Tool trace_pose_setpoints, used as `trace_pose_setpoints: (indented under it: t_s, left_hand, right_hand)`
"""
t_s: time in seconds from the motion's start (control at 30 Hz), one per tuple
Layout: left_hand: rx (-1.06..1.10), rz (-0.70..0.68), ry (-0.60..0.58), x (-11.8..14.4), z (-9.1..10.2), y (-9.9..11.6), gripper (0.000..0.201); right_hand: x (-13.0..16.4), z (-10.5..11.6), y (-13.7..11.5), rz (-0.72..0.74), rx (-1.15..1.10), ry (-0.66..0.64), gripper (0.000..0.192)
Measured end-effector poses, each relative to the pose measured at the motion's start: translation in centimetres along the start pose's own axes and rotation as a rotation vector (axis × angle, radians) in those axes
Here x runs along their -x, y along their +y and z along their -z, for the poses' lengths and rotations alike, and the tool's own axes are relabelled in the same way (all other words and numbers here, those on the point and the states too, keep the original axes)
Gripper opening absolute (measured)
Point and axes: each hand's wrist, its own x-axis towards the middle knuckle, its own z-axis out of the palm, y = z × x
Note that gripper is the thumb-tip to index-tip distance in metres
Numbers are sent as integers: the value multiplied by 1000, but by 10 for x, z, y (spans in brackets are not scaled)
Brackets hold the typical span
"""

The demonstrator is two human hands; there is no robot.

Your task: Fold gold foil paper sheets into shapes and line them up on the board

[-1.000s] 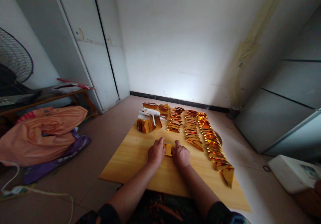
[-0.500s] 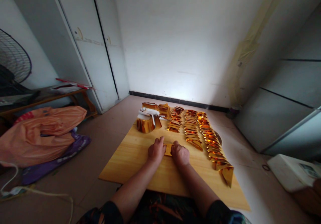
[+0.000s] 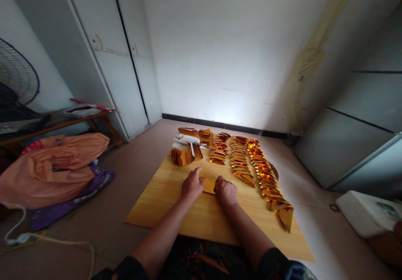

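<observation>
A small gold foil paper [image 3: 208, 184] lies on the wooden board [image 3: 163, 200] between my two hands. My left hand [image 3: 191, 186] presses on the paper's left edge with its fingers stretched forward. On the paper's right edge rests my right hand [image 3: 225, 192], fingers curled down over it. Beyond the hands, folded gold foil pieces [image 3: 240, 163] lie in three rows, the right row [image 3: 270, 190] running toward the board's near right side. A bundle of gold foil sheets [image 3: 184, 151] with a white band stands at the board's far left.
The board lies on a tiled floor. An orange plastic bag [image 3: 53, 163] over purple cloth sits at the left, near a low wooden bench [image 3: 56, 123] and a fan [image 3: 15, 77]. A white box [image 3: 366, 215] lies at the right. White cabinet doors [image 3: 103, 54] stand behind.
My left hand has shifted a little to the left and forward, uncovering more of the gold paper. The right hand has stayed in place on the paper.
</observation>
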Motion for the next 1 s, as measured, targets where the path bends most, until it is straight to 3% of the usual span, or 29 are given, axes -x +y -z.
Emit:
trace_pose_setpoints:
  t_s: [0.17, 0.67, 1.0]
  left_hand:
    - [15, -62, -12, 3, -3, -5, 45]
    - [-55, -50, 18, 6, -9, -2, 24]
    - [-258, -164, -111, 11, -5, 6, 24]
  right_hand:
    - [0, 1, 0, -1, -5, -4, 20]
    - [-1, -2, 2, 20, 2, 2, 19]
    - [4, -1, 1, 48, 124, 61, 17]
